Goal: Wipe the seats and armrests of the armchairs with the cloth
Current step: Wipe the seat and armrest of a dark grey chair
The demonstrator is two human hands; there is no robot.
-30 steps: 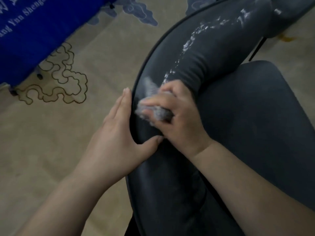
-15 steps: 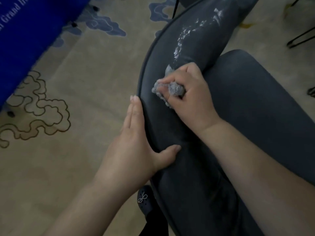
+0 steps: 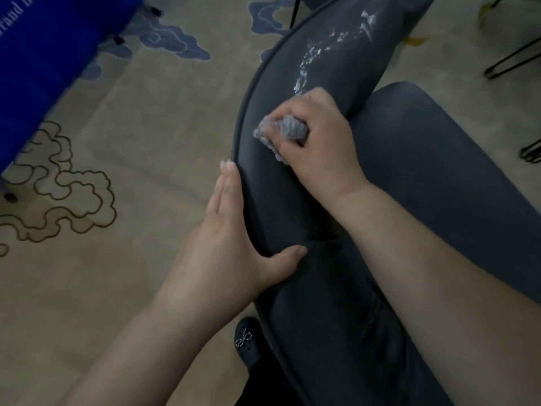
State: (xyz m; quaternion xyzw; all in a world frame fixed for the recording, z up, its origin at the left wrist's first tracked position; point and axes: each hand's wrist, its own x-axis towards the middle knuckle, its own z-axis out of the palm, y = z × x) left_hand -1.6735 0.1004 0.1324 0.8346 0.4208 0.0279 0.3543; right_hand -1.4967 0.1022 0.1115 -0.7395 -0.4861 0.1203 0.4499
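The right hand [image 3: 317,142] fingers curl around the bunched cloth [image 3: 288,131], pressing it on the armrest [image 3: 281,200]; the left hand [image 3: 222,244] lies flat-fingered against the armrest's outer edge.

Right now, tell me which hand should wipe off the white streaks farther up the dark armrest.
Right hand: it grips the crumpled grey cloth just below the white streaks on the dark armrest. The left hand lies flat on the armrest's outer edge, without a cloth.
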